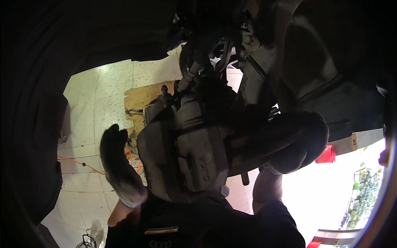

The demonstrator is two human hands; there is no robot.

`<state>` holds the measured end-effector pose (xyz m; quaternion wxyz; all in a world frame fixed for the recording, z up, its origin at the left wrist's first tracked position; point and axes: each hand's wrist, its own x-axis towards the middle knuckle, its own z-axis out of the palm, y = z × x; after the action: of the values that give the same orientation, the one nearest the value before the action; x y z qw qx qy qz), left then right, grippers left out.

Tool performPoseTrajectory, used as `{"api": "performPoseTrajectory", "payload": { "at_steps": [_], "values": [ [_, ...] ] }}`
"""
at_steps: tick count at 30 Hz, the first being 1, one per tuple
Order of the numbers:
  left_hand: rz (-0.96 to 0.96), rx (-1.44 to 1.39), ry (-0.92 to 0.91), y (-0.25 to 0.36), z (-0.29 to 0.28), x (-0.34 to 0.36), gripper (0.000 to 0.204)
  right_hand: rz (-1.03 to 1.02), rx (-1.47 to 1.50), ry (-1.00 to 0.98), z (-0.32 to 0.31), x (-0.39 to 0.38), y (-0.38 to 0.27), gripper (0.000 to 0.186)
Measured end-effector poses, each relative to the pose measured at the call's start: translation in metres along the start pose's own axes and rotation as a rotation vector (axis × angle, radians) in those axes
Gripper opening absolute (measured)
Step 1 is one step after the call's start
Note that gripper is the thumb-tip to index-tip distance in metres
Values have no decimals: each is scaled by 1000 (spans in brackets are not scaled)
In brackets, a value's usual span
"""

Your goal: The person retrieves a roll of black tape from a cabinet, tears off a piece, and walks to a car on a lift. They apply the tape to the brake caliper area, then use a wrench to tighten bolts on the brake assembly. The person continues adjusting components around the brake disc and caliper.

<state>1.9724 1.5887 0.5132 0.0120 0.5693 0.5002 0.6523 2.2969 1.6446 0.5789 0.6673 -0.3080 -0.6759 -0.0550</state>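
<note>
A large brake caliper point(202, 159) with raised lettering sits in the middle, its body in shadow. Left of it is my left hand point(118, 161) in a dark glove with a pale cuff. Its fingers stretch upward, slightly bent, holding nothing, beside the caliper's left edge. On the caliper's right side, my right hand point(295, 142), also gloved, is bent round into a closed shape. Deep shadow hides its fingertips and whatever they grip.
Dark wheel-arch lining point(33, 103) surrounds the view. Suspension arms and a bolt point(248, 40) stand above the caliper. Below lie a pale tiled floor point(87, 136), a yellowish board point(142, 95) and an orange cord point(82, 163). A red object point(326, 154) shows at right, near bright daylight.
</note>
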Motion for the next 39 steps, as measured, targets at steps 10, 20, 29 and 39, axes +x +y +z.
{"api": "performPoseTrajectory", "payload": {
  "at_steps": [10, 20, 29, 39],
  "values": [
    [0, 586, 716, 92, 111, 35, 60, -78, -279, 109, -45, -23, 28, 56],
    [0, 475, 680, 89, 106, 44, 58, -179, -533, 129, -28, -22, 14, 52],
    [25, 390, 638, 85, 99, 45, 56, -203, -592, 112, -28, -28, 3, 49],
    [99, 290, 562, 76, 98, 38, 54, -207, -630, 118, -24, -28, 4, 46]
  ]
}}
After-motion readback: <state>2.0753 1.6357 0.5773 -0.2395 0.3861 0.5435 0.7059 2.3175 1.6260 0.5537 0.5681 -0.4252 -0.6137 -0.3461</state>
